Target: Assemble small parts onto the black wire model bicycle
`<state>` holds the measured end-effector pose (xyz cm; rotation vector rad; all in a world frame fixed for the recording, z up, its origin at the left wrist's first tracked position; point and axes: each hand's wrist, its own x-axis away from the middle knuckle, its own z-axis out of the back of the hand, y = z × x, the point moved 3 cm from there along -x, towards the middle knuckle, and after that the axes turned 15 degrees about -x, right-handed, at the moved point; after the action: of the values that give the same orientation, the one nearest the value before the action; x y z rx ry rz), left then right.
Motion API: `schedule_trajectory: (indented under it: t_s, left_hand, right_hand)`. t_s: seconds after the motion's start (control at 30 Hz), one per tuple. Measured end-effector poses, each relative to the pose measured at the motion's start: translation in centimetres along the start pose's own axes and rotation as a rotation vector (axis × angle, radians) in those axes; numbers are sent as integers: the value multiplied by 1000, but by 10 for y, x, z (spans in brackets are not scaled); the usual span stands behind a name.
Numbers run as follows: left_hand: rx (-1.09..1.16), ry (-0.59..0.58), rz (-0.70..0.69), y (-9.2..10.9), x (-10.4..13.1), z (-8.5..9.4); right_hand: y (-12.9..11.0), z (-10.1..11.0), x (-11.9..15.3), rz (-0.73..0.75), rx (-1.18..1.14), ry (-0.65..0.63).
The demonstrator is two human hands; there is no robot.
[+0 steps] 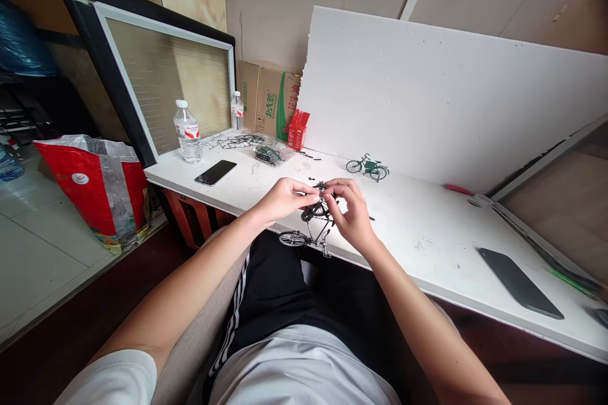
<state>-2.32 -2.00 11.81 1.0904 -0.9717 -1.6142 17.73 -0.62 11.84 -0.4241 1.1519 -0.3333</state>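
The left hand (281, 200) has its thumb and forefinger brought nearly together, pinching the far end of a small black model bicycle (308, 216) with thin spoked wheels; the right hand (352, 212) bends its fingers in from the other side, thumb and forefinger almost meeting on that same end, their tips close beside the left ones. Exactly which part each fingertip presses is hidden by the fingers themselves and the dark, crowded pieces between them. The model hangs from this grip over the near edge of the white bench (408, 218), its long axis running from the fingers back toward the person's lap, so the handlebar and front wheel point toward the body, with the handlebar below the fingertips and the wheel lower left of them. Beyond the fingers and to the right, a green model bicycle (369, 166) stands upright, front wheel toward the left. Just past the fingertips lie tiny black parts (311, 178); farther off to the left are a clear plastic bag of dark green pieces (270, 153) and a black smartphone (215, 172). Well to the right of the fingers lies a dark grey, flat rounded rectangle (520, 281).
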Motion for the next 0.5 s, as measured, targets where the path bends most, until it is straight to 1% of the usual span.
schedule_trajectory:
  t_s: [0.27,0.4,0.5]
  left_hand:
    - [-18,-15,-17,0,0,0]
    - [-25,-13,-44,1,-1,-2]
    - [-1,-16,-38,1,-1,-3]
  right_hand:
    - [0,5,-1,-81,-31,-72]
    - [1,4,-1,-79,-44,-71]
    - [-1,5,-1,-57,-53,-40]
